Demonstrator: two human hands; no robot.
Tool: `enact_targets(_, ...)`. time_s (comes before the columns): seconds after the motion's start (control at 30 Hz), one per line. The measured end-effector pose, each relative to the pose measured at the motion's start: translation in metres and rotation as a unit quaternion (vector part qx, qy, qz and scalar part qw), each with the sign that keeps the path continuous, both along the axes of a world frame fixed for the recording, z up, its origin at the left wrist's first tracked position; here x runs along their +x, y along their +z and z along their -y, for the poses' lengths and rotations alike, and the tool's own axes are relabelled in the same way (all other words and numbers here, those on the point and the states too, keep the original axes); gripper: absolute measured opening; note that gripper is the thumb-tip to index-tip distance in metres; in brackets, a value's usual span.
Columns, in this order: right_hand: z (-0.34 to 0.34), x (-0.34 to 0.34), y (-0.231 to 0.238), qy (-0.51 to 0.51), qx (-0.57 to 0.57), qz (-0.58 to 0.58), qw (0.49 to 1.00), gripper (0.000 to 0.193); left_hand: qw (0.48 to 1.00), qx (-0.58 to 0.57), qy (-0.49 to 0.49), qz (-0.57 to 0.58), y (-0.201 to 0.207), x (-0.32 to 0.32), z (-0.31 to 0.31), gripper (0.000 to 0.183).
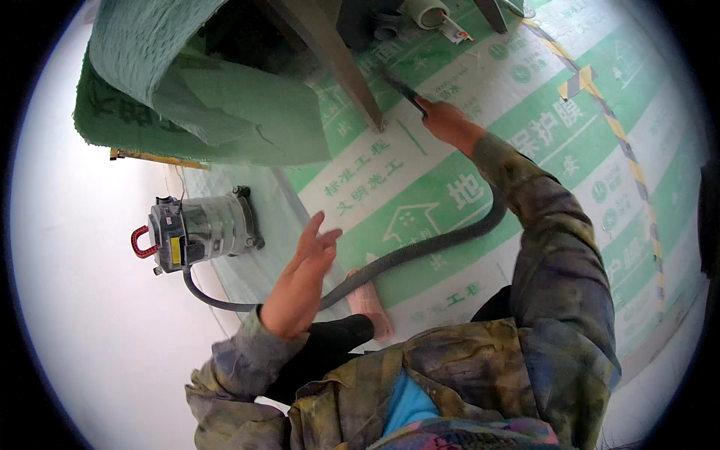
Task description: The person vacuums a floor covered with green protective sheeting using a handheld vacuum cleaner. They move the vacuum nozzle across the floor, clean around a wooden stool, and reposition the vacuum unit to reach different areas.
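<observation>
My right hand (448, 124) is wrapped round the black wand of a vacuum cleaner (401, 89). The wand points forward and left over the floor, close to a wooden leg (361, 96); its far end is hard to make out. From it a dark ribbed hose (431, 246) curves back below my arm and passes behind my left hand. It runs on to the vacuum cleaner (214, 226), which has a clear drum, a dark top and a red handle. My left hand (306, 274) holds nothing and hovers in the air, fingers apart.
Green-and-white printed protective film (420, 172) covers the floor, with yellow-and-black striped tape (628, 154) along the right. A green sheet (247, 112) drapes over something at upper left. A white pipe (427, 13) lies at the top. A white wall (75, 247) stands left.
</observation>
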State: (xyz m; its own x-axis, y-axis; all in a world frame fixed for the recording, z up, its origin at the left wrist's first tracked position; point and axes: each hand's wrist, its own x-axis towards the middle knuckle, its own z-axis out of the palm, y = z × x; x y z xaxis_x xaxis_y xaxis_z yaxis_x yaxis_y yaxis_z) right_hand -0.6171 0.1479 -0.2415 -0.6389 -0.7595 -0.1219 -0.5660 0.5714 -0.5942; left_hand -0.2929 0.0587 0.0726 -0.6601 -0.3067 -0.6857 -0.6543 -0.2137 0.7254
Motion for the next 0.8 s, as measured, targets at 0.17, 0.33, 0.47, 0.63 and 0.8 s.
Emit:
enact_targets(0.17, -0.063, 0.044, 0.047, 0.062, 0.007, 0.041, 0.997, 0.054, 0.620, -0.621, -0.465, -0.118, -0.079, -0.068, 0.072, 0.069)
enact_targets(0.33, -0.105, 0.083, 0.094, 0.104, 0.076, 0.074, 0.989, 0.055, 0.329, -0.814, -0.472, 0.078, -0.166, -0.141, 0.176, 0.065)
enact_targets(0.47, -0.118, 0.105, 0.113, 0.154, 0.055, 0.092, 0.982, 0.055, 0.437, -0.680, -0.417, 0.415, -0.186, -0.132, 0.237, 0.048)
enact_targets(0.63, -0.070, 0.126, 0.112, 0.054, -0.044, 0.072, 0.995, 0.058, 0.604, -0.457, -0.508, 0.411, -0.192, -0.117, 0.242, 0.061)
enact_targets(0.8, 0.020, 0.135, 0.095, -0.021, -0.056, 0.047, 0.997, 0.059, 0.963, 0.076, -0.241, 0.099, -0.232, -0.106, 0.125, 0.068)
